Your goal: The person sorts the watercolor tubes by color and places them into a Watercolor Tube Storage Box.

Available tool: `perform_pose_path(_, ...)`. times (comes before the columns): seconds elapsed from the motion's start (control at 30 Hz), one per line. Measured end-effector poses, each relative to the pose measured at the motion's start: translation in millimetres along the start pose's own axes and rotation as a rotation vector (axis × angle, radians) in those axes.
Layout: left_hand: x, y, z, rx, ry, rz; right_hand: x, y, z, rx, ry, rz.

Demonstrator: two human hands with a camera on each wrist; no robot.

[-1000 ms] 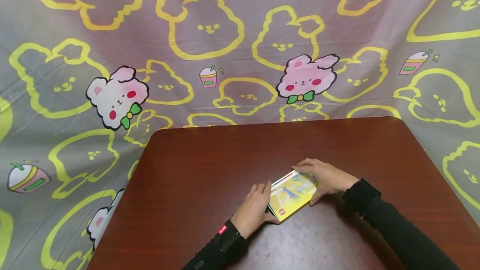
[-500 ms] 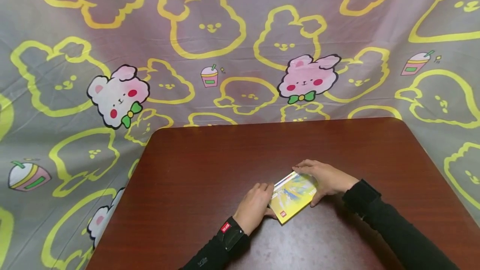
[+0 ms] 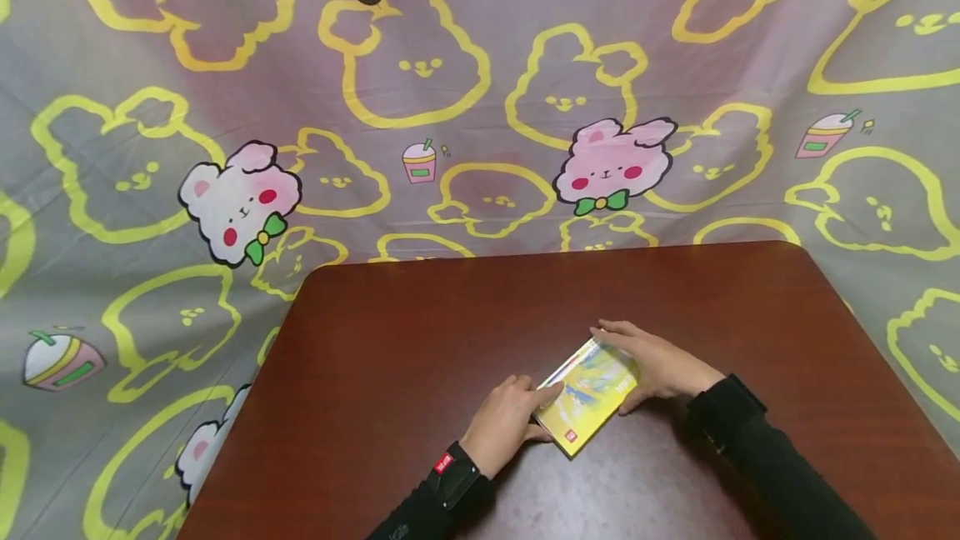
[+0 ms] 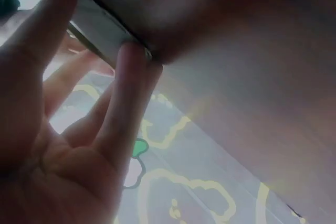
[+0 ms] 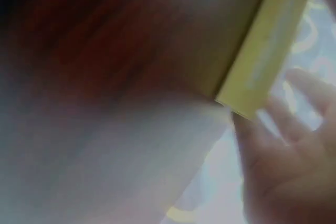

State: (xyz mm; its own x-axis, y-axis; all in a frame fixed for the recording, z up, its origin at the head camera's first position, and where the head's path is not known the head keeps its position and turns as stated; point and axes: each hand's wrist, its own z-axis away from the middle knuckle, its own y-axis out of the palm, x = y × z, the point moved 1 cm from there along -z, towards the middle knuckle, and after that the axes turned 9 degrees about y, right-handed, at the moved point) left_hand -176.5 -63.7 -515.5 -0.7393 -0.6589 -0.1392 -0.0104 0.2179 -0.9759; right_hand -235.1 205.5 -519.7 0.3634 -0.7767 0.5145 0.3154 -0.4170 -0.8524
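Note:
A flat yellow box [image 3: 588, 402] with a blue and white picture and a small red logo lies slanted between my two hands over the table, in the head view. My left hand [image 3: 504, 423] holds its left end, one finger reaching over the top face and the thumb low by the near corner. In the left wrist view, fingertips touch the box's pale grey end [image 4: 102, 22]. My right hand [image 3: 663, 365] grips the right end, thumb at the near edge and fingers at the far corner. The right wrist view shows the yellow side [image 5: 262, 51] with faint white lettering.
The brown wooden table [image 3: 390, 332] has rounded back corners and a glossy patch near the front. Behind it hangs a grey-pink cloth [image 3: 495, 40] printed with yellow outlines and rabbit faces. Dark sleeves [image 3: 772, 457] cover both arms.
A left-hand finger has moved right, onto the box's top face. The box has turned slightly, its near corner shifting toward me. The right hand keeps its hold with a small shift right.

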Motion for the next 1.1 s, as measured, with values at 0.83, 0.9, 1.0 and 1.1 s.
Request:
perform_pose_path(0.83, -15.1, 3.7, -1.6, 0.043, 0.166, -0.010, 38.3, 17.2, 16.9, -0.101, 0.223, -0.150)
perform_pose_path(0.9, -10.1, 2.5, -1.1, 0.065, 0.158, 0.040, 44.3, 21.2, 18.9, -0.103, 0.238, -0.094)
perform_pose_path(1.0, 4.5, -1.6, -3.4, 0.089, 0.129, 0.084, 55.4, 27.3, 22.6, -0.118, 0.247, 0.017)
perform_pose_path(1.1, 26.1, -5.2, -12.4, 0.078, 0.064, 0.082, 65.1, 32.4, 24.5, -0.141, 0.242, 0.130)
